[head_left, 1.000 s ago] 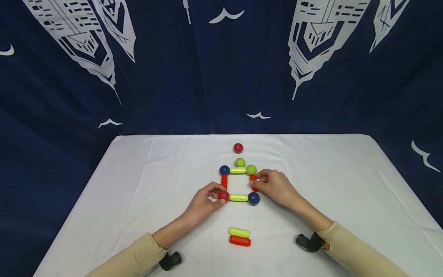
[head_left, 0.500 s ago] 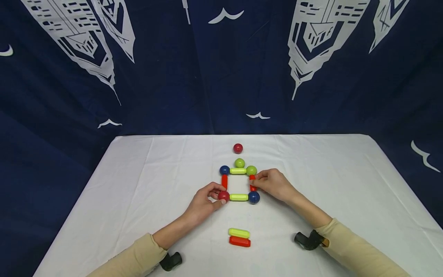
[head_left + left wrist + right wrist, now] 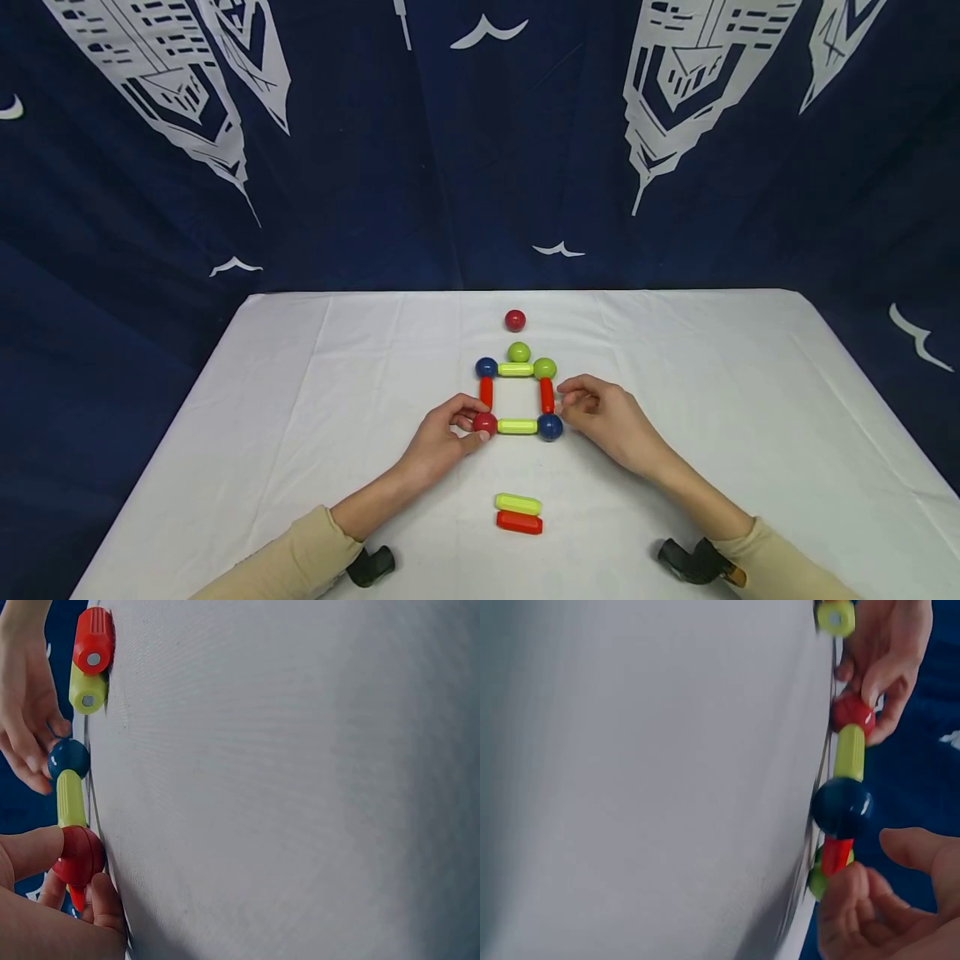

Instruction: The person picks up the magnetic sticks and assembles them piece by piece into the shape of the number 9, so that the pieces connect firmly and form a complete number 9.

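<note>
A square of magnetic rods and balls lies on the table in the head view. Its near left corner is a red ball, which my left hand pinches between thumb and fingers. From there a yellow-green rod runs to a blue ball. My right hand is just right of the red rod on that side, its thumb and fingers spread apart with nothing between them. At the far corners sit a green ball and another blue ball. A second red rod forms the left side.
A loose green ball touches the far yellow-green rod. Behind it lies another red ball. Nearer me, a yellow-green rod and a red rod lie side by side on the white tablecloth.
My right hand straightened the right red rod between the green and blue balls, let go and drew back toward the right and nearer me. The left hand kept its hold on the red ball.
</note>
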A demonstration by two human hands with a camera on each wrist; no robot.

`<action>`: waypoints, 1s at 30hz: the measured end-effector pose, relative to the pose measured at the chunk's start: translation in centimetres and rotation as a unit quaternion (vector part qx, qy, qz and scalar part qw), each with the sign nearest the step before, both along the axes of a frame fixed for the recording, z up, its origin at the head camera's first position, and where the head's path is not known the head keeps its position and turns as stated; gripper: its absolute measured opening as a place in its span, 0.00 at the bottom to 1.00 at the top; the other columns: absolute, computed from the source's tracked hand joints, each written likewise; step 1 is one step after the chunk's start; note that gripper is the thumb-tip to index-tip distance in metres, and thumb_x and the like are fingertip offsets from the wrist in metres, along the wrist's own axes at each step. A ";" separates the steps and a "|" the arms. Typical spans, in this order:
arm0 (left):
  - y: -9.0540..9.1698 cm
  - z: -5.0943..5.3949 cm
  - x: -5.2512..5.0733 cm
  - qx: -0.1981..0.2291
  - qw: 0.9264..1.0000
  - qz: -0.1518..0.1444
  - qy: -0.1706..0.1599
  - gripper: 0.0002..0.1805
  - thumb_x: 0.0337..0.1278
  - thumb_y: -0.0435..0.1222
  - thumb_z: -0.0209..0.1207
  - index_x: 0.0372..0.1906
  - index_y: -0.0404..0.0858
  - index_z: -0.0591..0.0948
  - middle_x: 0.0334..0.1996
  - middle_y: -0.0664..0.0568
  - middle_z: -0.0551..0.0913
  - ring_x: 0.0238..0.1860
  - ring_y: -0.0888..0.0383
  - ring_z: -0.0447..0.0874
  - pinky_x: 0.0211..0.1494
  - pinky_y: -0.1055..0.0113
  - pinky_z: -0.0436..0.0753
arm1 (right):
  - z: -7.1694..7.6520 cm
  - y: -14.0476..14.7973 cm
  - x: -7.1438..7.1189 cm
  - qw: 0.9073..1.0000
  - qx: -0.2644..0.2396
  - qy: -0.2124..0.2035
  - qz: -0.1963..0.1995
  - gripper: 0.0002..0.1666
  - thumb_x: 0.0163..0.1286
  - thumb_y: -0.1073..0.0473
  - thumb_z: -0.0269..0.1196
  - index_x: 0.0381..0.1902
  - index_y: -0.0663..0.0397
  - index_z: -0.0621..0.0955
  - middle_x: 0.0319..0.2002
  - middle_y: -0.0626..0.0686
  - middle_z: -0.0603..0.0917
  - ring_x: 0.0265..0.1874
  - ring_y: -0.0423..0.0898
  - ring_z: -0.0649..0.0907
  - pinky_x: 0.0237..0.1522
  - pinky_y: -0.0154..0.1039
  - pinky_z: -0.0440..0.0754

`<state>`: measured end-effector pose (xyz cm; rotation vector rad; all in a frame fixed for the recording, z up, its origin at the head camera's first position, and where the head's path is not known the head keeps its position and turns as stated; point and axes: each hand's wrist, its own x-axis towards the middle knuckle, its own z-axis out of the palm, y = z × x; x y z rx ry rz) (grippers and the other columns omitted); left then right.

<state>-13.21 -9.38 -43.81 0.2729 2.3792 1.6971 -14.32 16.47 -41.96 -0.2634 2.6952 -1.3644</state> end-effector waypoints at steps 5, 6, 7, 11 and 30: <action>-0.1 0.0 -0.1 -0.008 1.000 0.002 0.007 0.14 0.57 0.28 0.65 0.49 0.37 0.80 0.42 0.50 0.80 0.40 0.54 0.75 0.41 0.67 0.74 | 0.3 -0.3 2.3 0.998 -0.010 0.025 0.062 0.12 0.65 0.63 0.67 0.46 0.51 0.82 0.35 0.45 0.81 0.30 0.44 0.80 0.33 0.34 0.80; -0.1 -0.1 -0.1 -0.010 1.000 0.001 0.010 0.14 0.57 0.28 0.65 0.49 0.37 0.80 0.42 0.50 0.80 0.40 0.54 0.75 0.42 0.67 0.74 | 0.3 -0.4 2.7 0.996 -0.009 0.025 0.082 0.12 0.64 0.63 0.67 0.46 0.50 0.82 0.35 0.44 0.81 0.31 0.43 0.80 0.33 0.34 0.80; -0.1 -0.1 -0.1 -0.011 1.000 0.001 0.012 0.14 0.57 0.28 0.65 0.49 0.37 0.80 0.42 0.50 0.80 0.40 0.55 0.75 0.41 0.67 0.74 | 0.3 -0.6 3.0 0.994 -0.006 0.025 0.102 0.12 0.64 0.63 0.68 0.46 0.49 0.82 0.36 0.43 0.81 0.31 0.42 0.80 0.34 0.34 0.80; -0.2 -0.2 -0.1 -0.013 1.000 -0.001 0.016 0.14 0.56 0.28 0.65 0.48 0.37 0.80 0.41 0.50 0.80 0.39 0.55 0.75 0.40 0.69 0.74 | 0.1 -1.5 3.7 0.984 0.010 0.010 0.179 0.12 0.65 0.60 0.69 0.46 0.45 0.83 0.35 0.39 0.81 0.32 0.40 0.79 0.35 0.34 0.79; 0.0 -0.4 -0.2 -0.015 1.000 -0.002 0.013 0.13 0.57 0.27 0.64 0.48 0.37 0.80 0.40 0.50 0.80 0.39 0.55 0.75 0.38 0.71 0.73 | -0.1 -4.0 4.8 0.960 0.043 -0.049 0.272 0.12 0.63 0.61 0.69 0.45 0.47 0.84 0.32 0.35 0.79 0.34 0.34 0.77 0.38 0.32 0.77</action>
